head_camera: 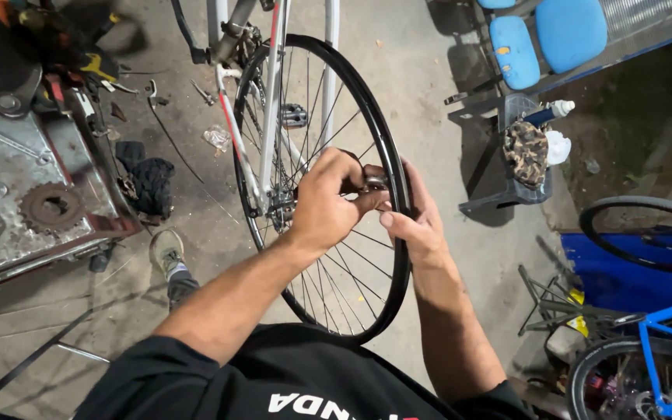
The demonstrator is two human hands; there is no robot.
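Nearest the camera, the left hand (327, 204) pinched a small metal tool (375, 182) against the inner side of the black wheel rim (400, 257), fingers curled tight around it. Just right of it, the right hand (418, 225) gripped the rim itself, thumb pressed on. Beyond the rim stood the white bicycle frame (272, 93); far right of it, a blue chair (542, 35).
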